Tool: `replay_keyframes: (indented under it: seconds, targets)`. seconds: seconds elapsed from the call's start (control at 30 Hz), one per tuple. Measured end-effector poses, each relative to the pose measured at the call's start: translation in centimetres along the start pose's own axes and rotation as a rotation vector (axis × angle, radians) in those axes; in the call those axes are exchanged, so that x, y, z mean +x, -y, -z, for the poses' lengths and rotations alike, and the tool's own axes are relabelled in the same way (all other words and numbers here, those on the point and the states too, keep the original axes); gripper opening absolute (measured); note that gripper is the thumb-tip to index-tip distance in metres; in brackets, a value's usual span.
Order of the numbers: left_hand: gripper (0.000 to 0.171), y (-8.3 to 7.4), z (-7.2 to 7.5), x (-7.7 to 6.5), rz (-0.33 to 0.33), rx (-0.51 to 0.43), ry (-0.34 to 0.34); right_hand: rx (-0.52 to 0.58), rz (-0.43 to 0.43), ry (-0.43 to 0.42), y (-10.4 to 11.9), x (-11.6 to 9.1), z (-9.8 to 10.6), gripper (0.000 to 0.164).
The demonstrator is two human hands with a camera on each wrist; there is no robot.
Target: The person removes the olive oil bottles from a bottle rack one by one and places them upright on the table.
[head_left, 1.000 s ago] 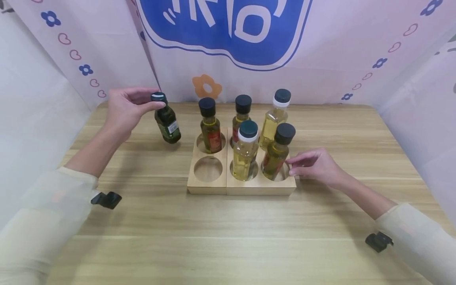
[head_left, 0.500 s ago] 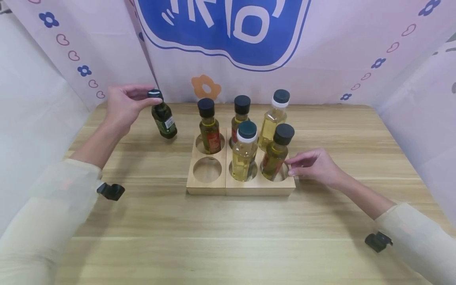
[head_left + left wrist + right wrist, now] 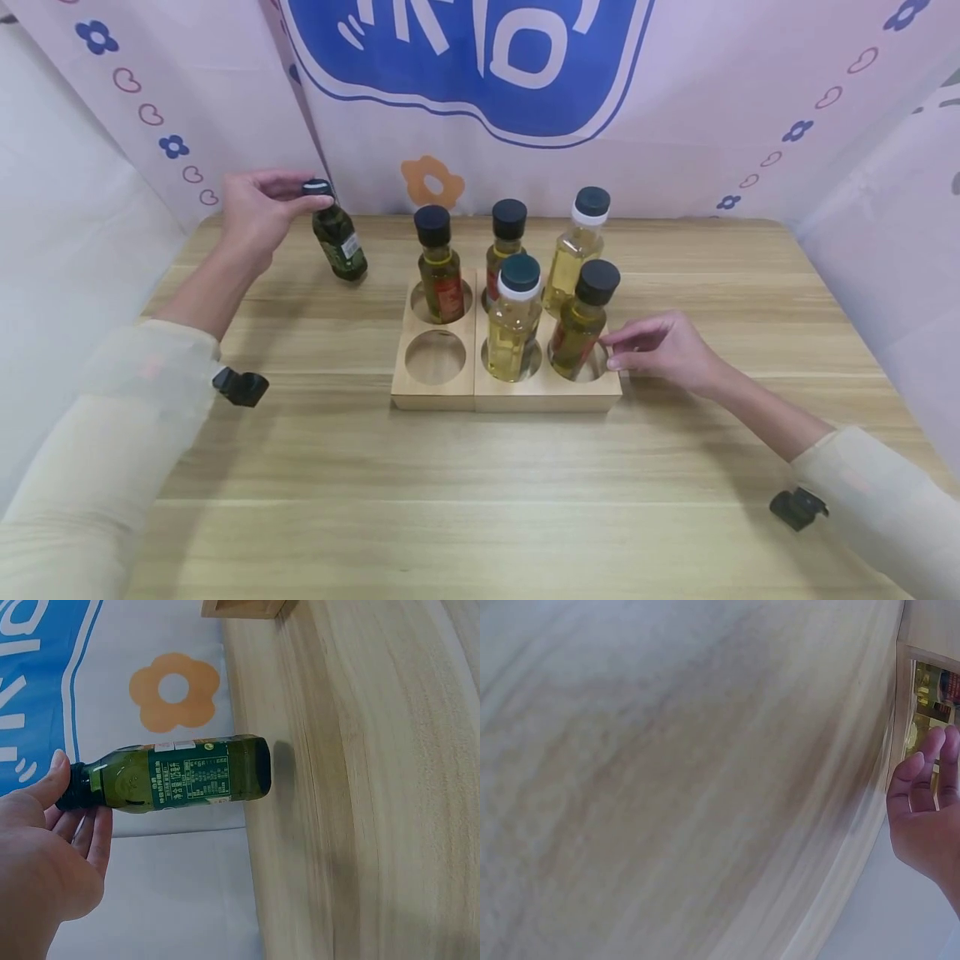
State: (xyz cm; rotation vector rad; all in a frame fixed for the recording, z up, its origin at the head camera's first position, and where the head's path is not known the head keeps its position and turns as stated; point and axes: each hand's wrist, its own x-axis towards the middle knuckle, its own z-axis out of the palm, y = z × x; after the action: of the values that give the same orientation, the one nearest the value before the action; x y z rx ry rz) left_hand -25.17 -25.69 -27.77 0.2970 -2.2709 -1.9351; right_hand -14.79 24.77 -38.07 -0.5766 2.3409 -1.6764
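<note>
My left hand (image 3: 257, 218) pinches the black cap of a dark green oil bottle (image 3: 337, 243) at the back left. In the left wrist view the bottle (image 3: 187, 776) shows a green printed label, its base close over the tabletop. My right hand (image 3: 666, 352) rests with its fingertips at the right end of a wooden bottle holder (image 3: 433, 402), beside the front right bottle (image 3: 577, 337). The right wrist view shows the right hand's loosely bent fingers (image 3: 911, 772) at the holder's open side, with bottles visible inside.
Black-capped bottles with red labels stand in the holder at back left (image 3: 442, 287) and back middle (image 3: 507, 250). Pale oil bottles stand front middle (image 3: 510, 333) and back right (image 3: 573, 258). The front left hole (image 3: 435, 357) is bare. A printed cloth (image 3: 360, 150) hangs behind the table.
My left hand has carried the green bottle a little farther back and left, away from the holder. My right hand stays at the holder's right end.
</note>
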Motion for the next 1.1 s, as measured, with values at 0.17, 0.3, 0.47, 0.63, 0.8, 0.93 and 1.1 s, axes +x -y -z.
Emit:
replay_keyframes:
  seconds: [0.17,0.3,0.47,0.63,0.8,0.93,1.1]
  targets:
    - [0.035,0.1,0.2,0.5,0.021,-0.060,-0.032,-0.007,0.000,-0.003,0.2,0.0,0.0,0.031]
    - [0.036,0.2,0.4,0.8,0.043,-0.062,-0.051,-0.007,0.002,0.000,0.2,0.0,-0.1,0.030]
    - [0.041,0.4,0.6,1.1,0.080,-0.055,-0.078,-0.005,0.009,0.006,0.2,0.0,0.0,0.030]
    - [0.042,0.8,0.7,1.4,0.095,-0.088,-0.107,-0.001,0.015,0.007,0.1,-0.1,0.0,0.030]
    - [0.041,1.2,0.8,1.6,0.090,-0.126,-0.134,0.002,0.010,0.009,0.1,0.0,0.0,0.030]
    - [0.039,1.4,0.8,1.7,0.088,-0.145,-0.147,0.003,0.011,0.012,0.1,0.0,0.1,0.030]
    - [0.037,1.5,0.9,1.8,0.087,-0.164,-0.150,-0.003,0.020,0.018,0.1,-0.1,0.1,0.029]
